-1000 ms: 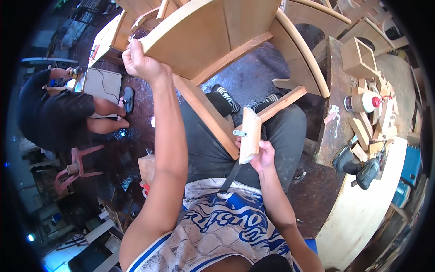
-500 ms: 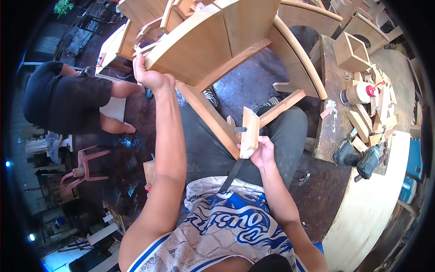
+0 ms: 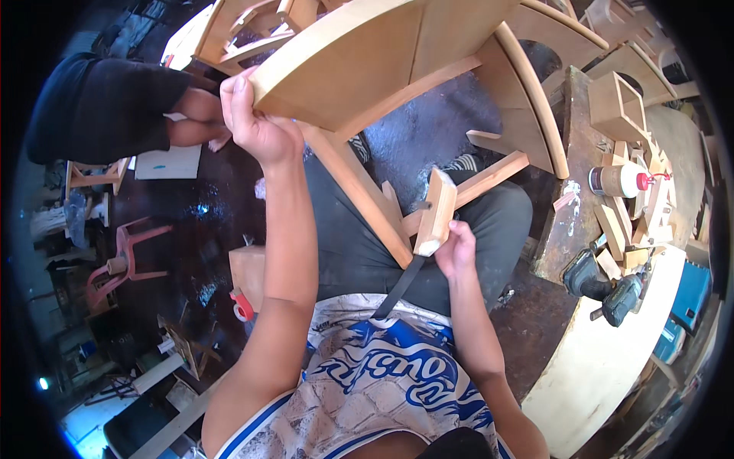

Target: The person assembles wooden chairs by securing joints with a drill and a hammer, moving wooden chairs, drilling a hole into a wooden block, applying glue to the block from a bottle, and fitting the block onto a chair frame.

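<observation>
My left hand [image 3: 264,126] is closed on the left edge of a curved wooden panel [image 3: 344,84], part of a piece of furniture with slanting wooden legs. One leg [image 3: 359,191] slopes down from beneath the panel between my knees. My right hand [image 3: 459,249] grips a short wooden block [image 3: 436,218] from its right side, thumb up against it. A small dark peg [image 3: 423,206] sticks out of the block's left face. The block stands tilted close to the leg's lower end; whether they touch, I cannot tell. A dark strap [image 3: 401,287] hangs below it.
To the right, a worn bench [image 3: 554,237] bears a glue bottle [image 3: 615,182], wood offcuts [image 3: 612,226], an open wooden box [image 3: 615,107] and a cordless drill [image 3: 623,298]. At left are another person [image 3: 99,111] in dark clothes and a pink plastic chair [image 3: 126,264].
The block in my right hand has shifted slightly right and leans more. My left hand keeps its hold on the panel. The other person's legs have moved closer together. The whole view has turned slightly.
</observation>
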`<act>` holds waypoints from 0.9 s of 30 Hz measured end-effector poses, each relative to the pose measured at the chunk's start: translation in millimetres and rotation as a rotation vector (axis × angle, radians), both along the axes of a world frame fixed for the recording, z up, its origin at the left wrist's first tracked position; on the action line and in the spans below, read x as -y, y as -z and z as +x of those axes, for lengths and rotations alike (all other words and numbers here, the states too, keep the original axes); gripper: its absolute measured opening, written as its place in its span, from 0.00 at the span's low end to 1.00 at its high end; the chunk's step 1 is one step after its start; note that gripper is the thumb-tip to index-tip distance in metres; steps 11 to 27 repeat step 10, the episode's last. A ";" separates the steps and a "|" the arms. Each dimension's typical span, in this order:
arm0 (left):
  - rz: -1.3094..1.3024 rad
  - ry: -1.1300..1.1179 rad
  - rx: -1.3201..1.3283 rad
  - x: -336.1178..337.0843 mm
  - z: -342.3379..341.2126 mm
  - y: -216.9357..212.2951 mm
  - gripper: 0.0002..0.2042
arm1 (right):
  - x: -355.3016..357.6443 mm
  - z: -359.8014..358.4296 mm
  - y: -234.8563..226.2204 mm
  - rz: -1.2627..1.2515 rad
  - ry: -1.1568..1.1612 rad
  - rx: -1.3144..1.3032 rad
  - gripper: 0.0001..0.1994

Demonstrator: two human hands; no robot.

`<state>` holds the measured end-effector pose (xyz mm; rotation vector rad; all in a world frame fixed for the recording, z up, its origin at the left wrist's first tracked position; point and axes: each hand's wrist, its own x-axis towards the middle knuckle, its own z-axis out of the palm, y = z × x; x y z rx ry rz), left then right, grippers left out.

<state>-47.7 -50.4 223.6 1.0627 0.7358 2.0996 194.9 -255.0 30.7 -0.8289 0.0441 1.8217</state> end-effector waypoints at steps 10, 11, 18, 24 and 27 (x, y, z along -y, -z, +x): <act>-0.006 -0.019 -0.099 3.9 -10.9 9.8 0.21 | -50.7 55.9 9.7 0.283 -0.313 0.655 0.13; -0.006 -0.019 -0.099 3.9 -10.9 9.8 0.21 | -50.7 55.9 9.7 0.283 -0.313 0.655 0.13; -0.006 -0.019 -0.099 3.9 -10.9 9.8 0.21 | -50.7 55.9 9.7 0.283 -0.313 0.655 0.13; -0.006 -0.019 -0.099 3.9 -10.9 9.8 0.21 | -50.7 55.9 9.7 0.283 -0.313 0.655 0.13; -0.006 -0.019 -0.099 3.9 -10.9 9.8 0.21 | -50.7 55.9 9.7 0.283 -0.313 0.655 0.13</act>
